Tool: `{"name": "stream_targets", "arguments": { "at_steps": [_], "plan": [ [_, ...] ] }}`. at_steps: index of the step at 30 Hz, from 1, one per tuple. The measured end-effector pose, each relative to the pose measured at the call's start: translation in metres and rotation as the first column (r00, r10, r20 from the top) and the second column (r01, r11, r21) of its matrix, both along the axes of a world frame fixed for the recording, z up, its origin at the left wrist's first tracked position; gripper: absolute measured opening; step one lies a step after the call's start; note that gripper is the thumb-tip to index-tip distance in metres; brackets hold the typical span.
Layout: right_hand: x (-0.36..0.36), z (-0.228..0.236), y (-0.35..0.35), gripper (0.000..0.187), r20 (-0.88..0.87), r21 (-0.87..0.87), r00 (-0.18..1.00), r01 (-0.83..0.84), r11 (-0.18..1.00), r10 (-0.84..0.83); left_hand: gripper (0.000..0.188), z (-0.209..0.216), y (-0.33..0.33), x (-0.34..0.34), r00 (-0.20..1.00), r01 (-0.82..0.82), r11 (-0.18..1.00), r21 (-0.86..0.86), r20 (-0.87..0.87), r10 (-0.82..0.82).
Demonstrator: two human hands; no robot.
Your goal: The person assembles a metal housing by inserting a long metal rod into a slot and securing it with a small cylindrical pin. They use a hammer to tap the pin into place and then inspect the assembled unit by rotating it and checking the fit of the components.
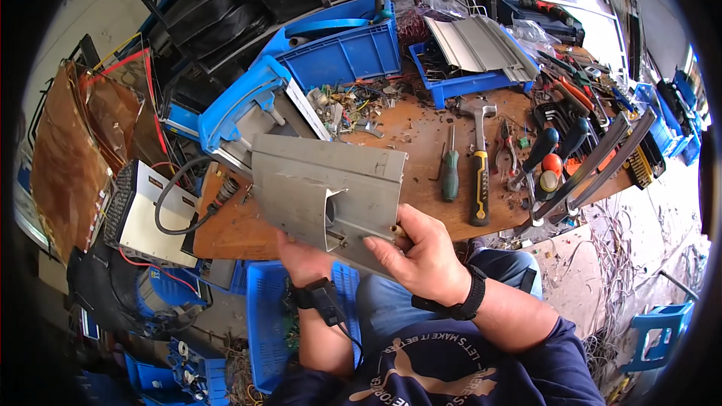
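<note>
A grey ribbed aluminium panel (308,184) is held tilted between my hands, over the front edge of the workbench. A cut or torn opening with a bent-up flap shows near its lower middle. My left hand (302,262) grips the panel from below at the lower edge, its fingers hidden behind the metal. My right hand (430,259) is closed on the lower right corner, thumb on the upper face and the other fingers curled around the edge. Beyond the panel, a blue-framed device (241,105) stands on the bench.
On the wooden bench (406,150) lie a green-handled screwdriver (450,173), a hammer (480,173), red pliers (505,146) and loose scraps. A blue tray (481,86) bearing another grey panel (481,45) sits behind. A blue basket (259,331) stands below my left arm.
</note>
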State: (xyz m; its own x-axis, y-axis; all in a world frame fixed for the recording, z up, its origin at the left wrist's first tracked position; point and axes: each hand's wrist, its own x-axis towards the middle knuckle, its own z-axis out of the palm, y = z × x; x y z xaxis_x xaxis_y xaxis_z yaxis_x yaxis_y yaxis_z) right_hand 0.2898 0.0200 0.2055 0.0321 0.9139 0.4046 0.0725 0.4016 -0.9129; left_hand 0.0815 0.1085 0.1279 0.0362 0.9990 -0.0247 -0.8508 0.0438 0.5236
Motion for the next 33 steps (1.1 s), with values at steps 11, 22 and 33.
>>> {"name": "stream_targets", "arguments": {
  "at_steps": [11, 22, 33],
  "plan": [
    [-0.002, 0.018, -0.003, 0.029, 0.147, 0.101, 0.989, -0.044, 0.994, 0.029, 0.041, 0.016, -0.013, 0.032, 0.994, -0.019, 0.992, 0.124, -0.108, 0.032],
    [0.007, 0.016, 0.0, 0.029, 0.046, 0.002, 0.996, -0.076, 0.997, 0.076, 0.052, 0.024, -0.01, 0.035, 1.0, 0.011, 0.998, 0.066, -0.017, -0.01],
    [0.009, 0.004, -0.006, 0.03, 0.072, 0.058, 0.993, -0.1, 0.993, 0.096, 0.057, 0.036, -0.013, 0.027, 0.951, -0.207, 0.936, 0.283, -0.165, 0.261]
  ]
}}
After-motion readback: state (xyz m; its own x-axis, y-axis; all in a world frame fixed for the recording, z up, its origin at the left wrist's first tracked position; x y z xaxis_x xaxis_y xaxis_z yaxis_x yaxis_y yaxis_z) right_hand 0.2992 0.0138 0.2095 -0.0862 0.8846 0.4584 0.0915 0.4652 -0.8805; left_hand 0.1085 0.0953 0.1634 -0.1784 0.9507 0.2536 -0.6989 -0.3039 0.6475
